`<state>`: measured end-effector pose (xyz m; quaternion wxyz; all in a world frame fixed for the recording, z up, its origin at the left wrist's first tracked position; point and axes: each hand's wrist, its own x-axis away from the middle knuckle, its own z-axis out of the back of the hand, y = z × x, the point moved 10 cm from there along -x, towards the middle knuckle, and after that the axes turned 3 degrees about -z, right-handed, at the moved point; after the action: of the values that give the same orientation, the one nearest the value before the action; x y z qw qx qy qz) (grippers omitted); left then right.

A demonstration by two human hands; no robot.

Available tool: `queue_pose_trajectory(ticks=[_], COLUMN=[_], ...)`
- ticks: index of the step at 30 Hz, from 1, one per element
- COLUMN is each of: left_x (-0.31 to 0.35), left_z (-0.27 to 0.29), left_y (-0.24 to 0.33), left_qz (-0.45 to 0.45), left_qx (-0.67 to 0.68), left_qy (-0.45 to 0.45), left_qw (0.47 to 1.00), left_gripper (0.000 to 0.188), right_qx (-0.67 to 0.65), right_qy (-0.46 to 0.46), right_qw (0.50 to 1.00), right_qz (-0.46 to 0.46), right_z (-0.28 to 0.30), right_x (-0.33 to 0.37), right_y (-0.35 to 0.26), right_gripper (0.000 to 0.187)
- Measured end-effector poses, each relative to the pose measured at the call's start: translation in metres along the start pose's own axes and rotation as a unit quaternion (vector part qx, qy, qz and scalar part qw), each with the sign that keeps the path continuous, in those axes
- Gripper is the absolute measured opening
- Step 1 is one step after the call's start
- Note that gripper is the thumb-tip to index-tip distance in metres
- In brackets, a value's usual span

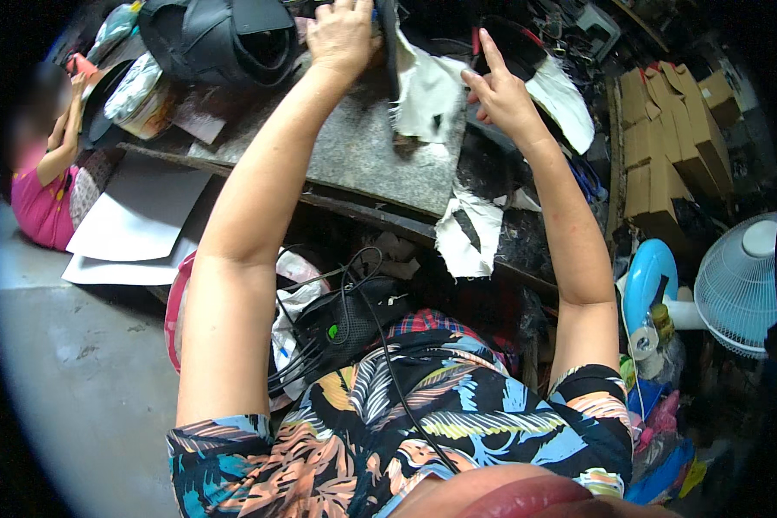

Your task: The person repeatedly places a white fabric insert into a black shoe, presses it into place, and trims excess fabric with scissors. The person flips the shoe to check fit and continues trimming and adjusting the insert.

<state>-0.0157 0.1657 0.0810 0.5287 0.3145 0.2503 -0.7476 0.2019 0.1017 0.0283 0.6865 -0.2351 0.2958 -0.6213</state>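
Observation:
My left hand (341,36) reaches to the top edge of the head view, beside an upright dark edge with torn white fabric (427,86) hanging from it. Its fingertips are cut off, so its grip cannot be made out. My right hand (502,97) is over the right part of the bench, its index finger stretched out and the other fingers loosely bent, with nothing visible in it. Close to it lie a black piece with a red edge (514,39) and a white fabric piece (563,102). A ragged white scrap (470,231) hangs at the bench's front edge.
A black bag-like item (220,43) stands on the grey bench top (363,160). White sheets (138,207) jut out at left, near another person in pink (47,203). Cardboard boxes (665,138) and a fan (742,281) are on the right. A cable (388,337) crosses my lap.

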Motion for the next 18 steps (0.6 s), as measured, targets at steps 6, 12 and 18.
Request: queue_pose_trajectory(ticks=[6,12,18], left_x=[-0.001,-0.005,0.049], left_z=[0.0,0.027,0.055], left_y=[-0.009,-0.009,-0.002], left_qz=[-0.09,-0.194,-0.038], left_qx=[0.014,-0.025,0.194], left_qy=[0.026,0.073,-0.048], left_qw=[0.996,0.978,0.979], left_gripper=[0.054,0.064,0.058], right_qx=[0.184,0.171,0.175], right_qy=[0.155,0.075,0.282], right_qw=[0.966,0.982,0.942], right_qz=[0.093,0.023,0.053], right_z=[0.07,0.078,0.15], right_x=[0.02,0.01,0.029], right_y=[0.017,0.106,0.098], right_gripper=[0.098,0.098,0.077])
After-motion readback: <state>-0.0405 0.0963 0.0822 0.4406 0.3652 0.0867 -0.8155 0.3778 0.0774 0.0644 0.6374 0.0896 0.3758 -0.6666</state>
